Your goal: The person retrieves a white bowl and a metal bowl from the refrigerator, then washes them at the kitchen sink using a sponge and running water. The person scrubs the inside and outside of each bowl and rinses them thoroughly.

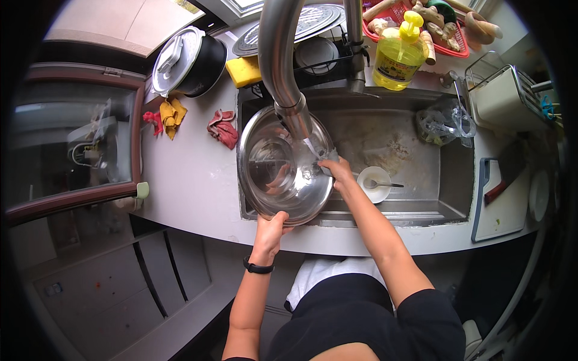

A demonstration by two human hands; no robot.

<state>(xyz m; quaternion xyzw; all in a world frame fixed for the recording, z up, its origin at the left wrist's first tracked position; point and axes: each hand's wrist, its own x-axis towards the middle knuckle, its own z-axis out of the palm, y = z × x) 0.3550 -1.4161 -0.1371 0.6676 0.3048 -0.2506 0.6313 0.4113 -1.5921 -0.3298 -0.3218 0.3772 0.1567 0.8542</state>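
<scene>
A large shiny stainless steel bowl [271, 198] is tilted over the left part of the sink [406, 117]. My left hand [269, 230] grips its near rim, thumb on the inside. At the bowl's right side, my right hand [337, 171] holds a greyish, wet-looking cloth [332, 160] against the rim. Water runs from the faucet [293, 115] into the bowl beside that cloth. Right of my right hand, a small white bowl [371, 198] with a spoon [384, 184] in it rests on the sink floor.
Yellow dish soap [397, 58] stands behind the sink, near a red basket [463, 49]. A plastic bag [440, 124] hangs at the sink's right. Further right lie a cutting board [505, 216] and a cleaver [508, 167]. Cloths [223, 128] and a lidded pot [203, 67] are on the left counter.
</scene>
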